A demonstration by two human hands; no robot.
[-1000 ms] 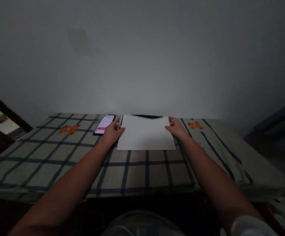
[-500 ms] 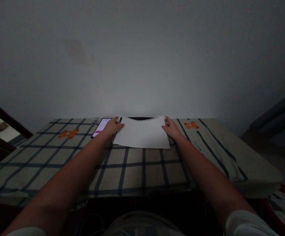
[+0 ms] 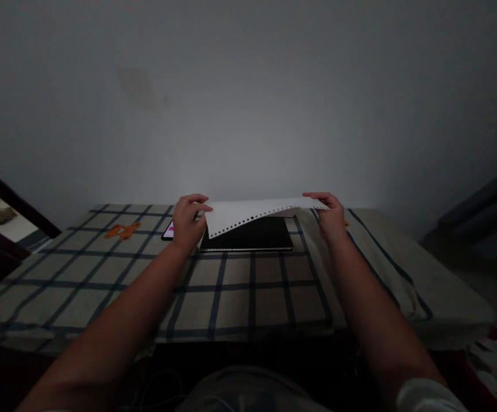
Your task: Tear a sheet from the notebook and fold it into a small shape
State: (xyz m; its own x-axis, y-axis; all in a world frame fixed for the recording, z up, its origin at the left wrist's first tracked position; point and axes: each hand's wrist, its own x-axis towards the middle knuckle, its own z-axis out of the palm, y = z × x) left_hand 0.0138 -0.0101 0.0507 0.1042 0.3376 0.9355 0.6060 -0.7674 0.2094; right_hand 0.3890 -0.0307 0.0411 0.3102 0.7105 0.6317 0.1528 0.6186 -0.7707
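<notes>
Pinching a sheet of paper (image 3: 231,213) with left hand (image 3: 187,222) at one end, right hand (image 3: 333,217) at the other, above a black notebook (image 3: 261,234) below and between both. Probably light, limp, easily torn along the punched holes (image 3: 251,217); best taken by opposite edges.

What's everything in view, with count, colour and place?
wall: 1, grey, behind
tablecloth: 1, pale, striped, before the wall
notebook: 1, black, on the tablecloth
punched sheet: 1, white, over the notebook
phone: 1, black, left of the notebook
bear figure: 1, orange, tablecloth's left
half-hidden shape: 1, orange, tablecloth's right
bar: 1, dark brown, far left
fabric: 1, red and white, lower right
left hand: 1, on the sheet's left end
right hand: 1, on its right end
</notes>
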